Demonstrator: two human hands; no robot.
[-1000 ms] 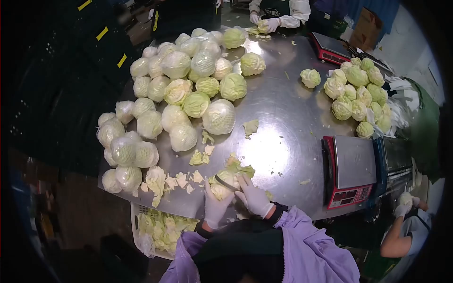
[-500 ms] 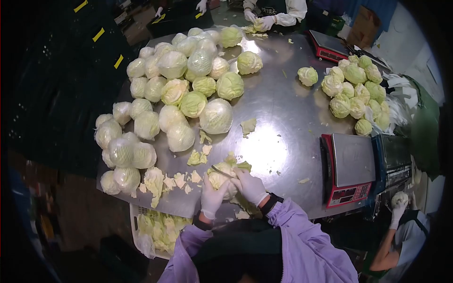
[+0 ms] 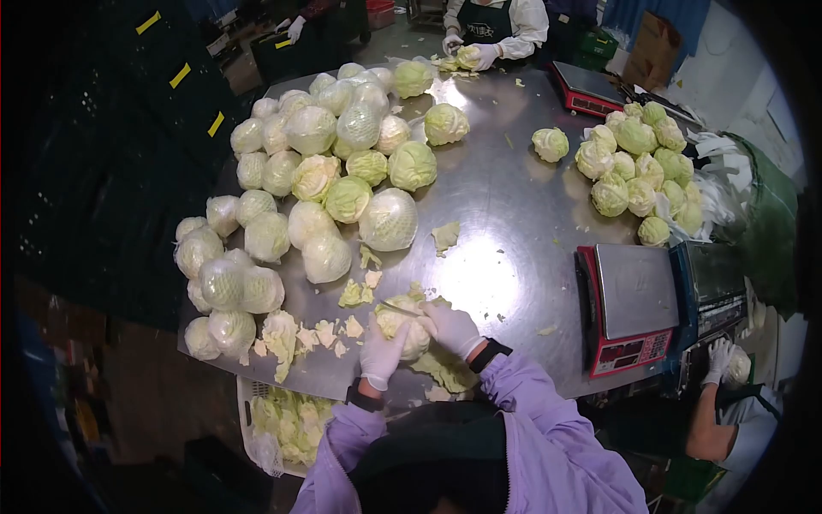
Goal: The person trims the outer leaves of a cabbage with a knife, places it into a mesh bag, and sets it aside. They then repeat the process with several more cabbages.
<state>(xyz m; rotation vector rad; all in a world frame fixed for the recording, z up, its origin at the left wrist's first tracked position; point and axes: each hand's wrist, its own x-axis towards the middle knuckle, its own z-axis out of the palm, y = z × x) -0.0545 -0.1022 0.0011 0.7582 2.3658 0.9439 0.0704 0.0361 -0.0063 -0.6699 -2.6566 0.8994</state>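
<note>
At the near edge of the metal table, a pale green cabbage (image 3: 413,336) sits between my gloved hands. My left hand (image 3: 382,351) grips its left side with the fingers curved around it. In my right hand (image 3: 454,331) is a knife, closed in the fingers; its thin dark blade (image 3: 399,308) points left across the top of the cabbage. The handle is hidden by the glove. Loose outer leaves (image 3: 447,368) lie under and beside the cabbage on the right. More trimmed leaf pieces (image 3: 325,332) are scattered to the left.
Many cabbages, several in clear wrap (image 3: 388,219), crowd the table's left. Bare cabbages (image 3: 635,135) are piled at the right, above a red scale (image 3: 634,295). A basket of leaves (image 3: 246,411) stands below the near edge. Co-workers' hands (image 3: 485,56) work at the far side and lower right.
The knife blade lies slightly flatter over the cabbage, and both hands have shifted a little. At the lower right, a co-worker's hand and cabbage have moved. The whole view has shifted slightly.
</note>
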